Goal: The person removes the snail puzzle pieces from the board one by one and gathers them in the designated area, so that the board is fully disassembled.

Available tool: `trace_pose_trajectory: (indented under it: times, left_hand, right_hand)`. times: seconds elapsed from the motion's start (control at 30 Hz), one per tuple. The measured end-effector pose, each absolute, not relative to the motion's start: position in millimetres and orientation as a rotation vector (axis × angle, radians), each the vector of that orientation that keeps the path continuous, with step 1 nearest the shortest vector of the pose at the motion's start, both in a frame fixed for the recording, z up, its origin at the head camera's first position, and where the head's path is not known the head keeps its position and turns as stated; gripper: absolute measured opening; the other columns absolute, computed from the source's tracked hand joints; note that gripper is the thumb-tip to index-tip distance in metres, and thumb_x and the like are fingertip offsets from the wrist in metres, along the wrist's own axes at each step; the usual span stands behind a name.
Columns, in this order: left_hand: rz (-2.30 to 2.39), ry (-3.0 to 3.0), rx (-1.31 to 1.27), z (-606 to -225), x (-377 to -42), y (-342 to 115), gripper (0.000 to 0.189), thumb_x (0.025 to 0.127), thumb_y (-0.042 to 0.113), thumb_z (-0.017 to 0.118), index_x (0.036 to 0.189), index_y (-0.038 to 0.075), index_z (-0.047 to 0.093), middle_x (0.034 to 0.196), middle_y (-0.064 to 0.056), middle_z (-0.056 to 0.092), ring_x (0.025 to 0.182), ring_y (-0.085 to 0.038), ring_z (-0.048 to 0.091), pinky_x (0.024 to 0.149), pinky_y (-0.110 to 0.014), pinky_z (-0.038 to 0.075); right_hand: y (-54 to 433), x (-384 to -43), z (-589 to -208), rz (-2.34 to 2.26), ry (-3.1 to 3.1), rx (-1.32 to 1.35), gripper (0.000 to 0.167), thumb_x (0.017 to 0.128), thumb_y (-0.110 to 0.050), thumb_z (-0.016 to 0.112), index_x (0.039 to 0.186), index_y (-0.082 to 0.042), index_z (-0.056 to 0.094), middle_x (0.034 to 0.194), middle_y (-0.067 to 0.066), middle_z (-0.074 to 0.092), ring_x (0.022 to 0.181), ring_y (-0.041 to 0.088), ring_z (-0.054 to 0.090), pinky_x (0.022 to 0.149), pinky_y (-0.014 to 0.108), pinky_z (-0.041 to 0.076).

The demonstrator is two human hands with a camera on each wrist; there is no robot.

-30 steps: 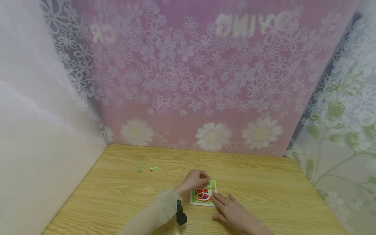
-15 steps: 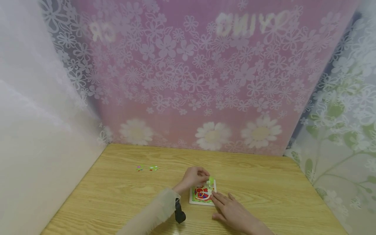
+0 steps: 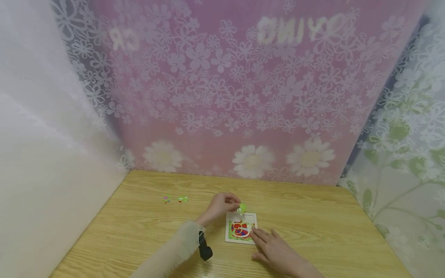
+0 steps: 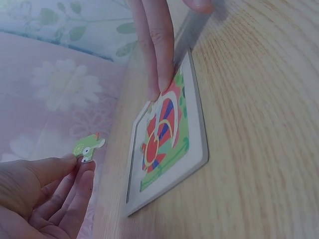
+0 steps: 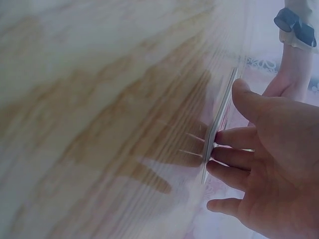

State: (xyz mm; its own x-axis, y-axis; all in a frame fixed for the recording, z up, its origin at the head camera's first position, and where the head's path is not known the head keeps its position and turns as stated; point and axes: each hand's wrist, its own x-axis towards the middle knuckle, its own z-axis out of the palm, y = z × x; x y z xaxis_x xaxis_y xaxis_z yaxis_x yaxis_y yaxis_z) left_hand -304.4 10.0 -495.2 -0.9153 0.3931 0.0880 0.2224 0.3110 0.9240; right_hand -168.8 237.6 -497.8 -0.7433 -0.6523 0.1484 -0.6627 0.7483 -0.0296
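Observation:
A small square jigsaw board (image 3: pixel 227 234) with a white frame lies on the table. Red, blue and green pieces fill its lower part, while a bare white strip shows along the top. Just beyond the board's far edge, my left hand (image 3: pixel 217 207) pinches a green jigsaw piece (image 3: pixel 242 209) between thumb and fingers. In the left wrist view that piece (image 4: pixel 89 147) shows a printed eye and stands raised clear of the board. My right hand (image 3: pixel 276 250) lies with straight fingers, their tips resting on the board's right side.
Two small groups of loose jigsaw pieces, one (image 3: pixel 167 199) beside the other (image 3: pixel 183 199), lie at the back left of the wooden table (image 3: pixel 295 208). A pink flowered curtain (image 3: pixel 222 96) rises behind the table. A black wrist camera (image 3: pixel 205 250) is strapped below the left hand.
My left hand has lifted the green piece off the top of the board and moved it away and slightly left, uncovering the white strip. My right hand has stayed in place.

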Motion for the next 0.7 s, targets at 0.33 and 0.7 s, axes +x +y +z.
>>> trace_pose_trajectory:
  times: [0.33,0.7]
  left_hand:
    - [1.685,2.429,0.49,-499.8,-309.0,-8.6,0.013,0.095,0.012,0.073,0.105,0.004,0.076,0.091,-0.009,0.075,0.084,-0.031,0.074,0.074,-0.038,0.062]
    - [1.694,2.48,0.45,-506.0,-321.7,-41.0,0.013,0.095,0.011,0.072,0.104,0.002,0.076,0.09,-0.008,0.075,0.085,-0.029,0.074,0.072,-0.037,0.062]
  right_hand:
    - [238.9,-168.3,-497.5,0.159,-2.837,1.057,0.064,0.103,-0.047,0.053,0.143,0.003,0.054,0.148,0.018,0.053,0.133,0.035,0.053,0.103,0.065,0.042]
    - [237.9,-168.3,-496.4,0.166,-2.864,1.063,0.065,0.103,-0.047,0.053,0.144,0.003,0.053,0.149,0.019,0.052,0.134,0.035,0.052,0.104,0.065,0.042]
